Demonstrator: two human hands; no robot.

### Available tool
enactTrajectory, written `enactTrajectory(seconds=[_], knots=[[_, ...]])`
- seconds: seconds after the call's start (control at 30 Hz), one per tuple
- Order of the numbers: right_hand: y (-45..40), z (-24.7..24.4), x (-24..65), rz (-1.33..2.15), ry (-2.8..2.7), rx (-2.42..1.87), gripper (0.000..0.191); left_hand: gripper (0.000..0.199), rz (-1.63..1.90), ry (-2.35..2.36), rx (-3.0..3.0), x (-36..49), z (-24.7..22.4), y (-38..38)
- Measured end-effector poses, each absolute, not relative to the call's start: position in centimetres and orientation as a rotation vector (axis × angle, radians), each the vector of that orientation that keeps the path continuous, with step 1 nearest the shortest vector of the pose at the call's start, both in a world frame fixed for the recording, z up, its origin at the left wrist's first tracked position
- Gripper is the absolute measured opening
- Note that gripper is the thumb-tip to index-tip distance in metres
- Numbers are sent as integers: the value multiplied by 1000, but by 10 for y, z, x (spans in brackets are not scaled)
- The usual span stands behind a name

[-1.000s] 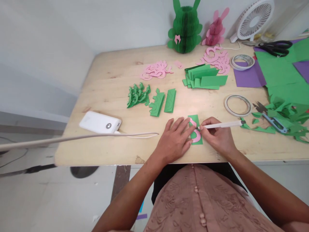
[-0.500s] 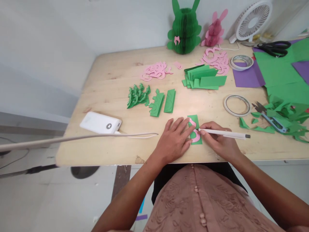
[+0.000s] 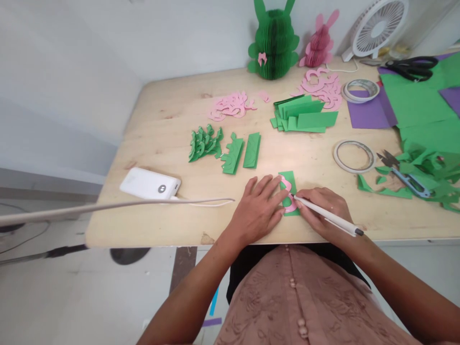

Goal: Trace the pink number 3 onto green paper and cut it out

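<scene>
Lower centre: flat, open left hand (image 3: pixel 259 211) pins pink cutout (image 3: pixel 292 208) on green paper (image 3: pixel 290 176); right hand (image 3: pixel 325 203) pinches white pen (image 3: pixel 325 213), best hugging the cutout's edge

A small rectangle of green paper (image 3: pixel 292 181) lies flat on the pale wooden worktop (image 3: pixel 223 184), its long sides running away from the front edge. On it rests a curvy pink paper cutout (image 3: pixel 286 183), partly covered, with a rounded loop at the near end. A slim white plastic pen (image 3: pixel 323 212) slants, gripped, its dark tip beside the cutout's right edge.
</scene>
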State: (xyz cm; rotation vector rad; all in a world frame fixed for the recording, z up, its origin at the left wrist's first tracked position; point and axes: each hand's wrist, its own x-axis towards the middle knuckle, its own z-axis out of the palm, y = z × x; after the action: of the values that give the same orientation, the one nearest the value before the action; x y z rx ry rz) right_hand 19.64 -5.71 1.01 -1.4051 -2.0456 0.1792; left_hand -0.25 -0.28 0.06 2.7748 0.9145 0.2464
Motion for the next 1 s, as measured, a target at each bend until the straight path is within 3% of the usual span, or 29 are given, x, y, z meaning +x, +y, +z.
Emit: enactTrajectory(seconds=[0.33, 0.57, 1.0], knots=[[-59, 8, 197, 262, -1972, -1465, 8, 35, 254, 915, 2790, -2, 1, -3], [-49, 18, 198, 683, -1668, -1653, 8, 34, 243, 911, 2775, -3, 0, -3], [-38, 18, 189, 716, -1531, -1674, 10, 35, 250, 906, 2749, -3, 1, -2]])
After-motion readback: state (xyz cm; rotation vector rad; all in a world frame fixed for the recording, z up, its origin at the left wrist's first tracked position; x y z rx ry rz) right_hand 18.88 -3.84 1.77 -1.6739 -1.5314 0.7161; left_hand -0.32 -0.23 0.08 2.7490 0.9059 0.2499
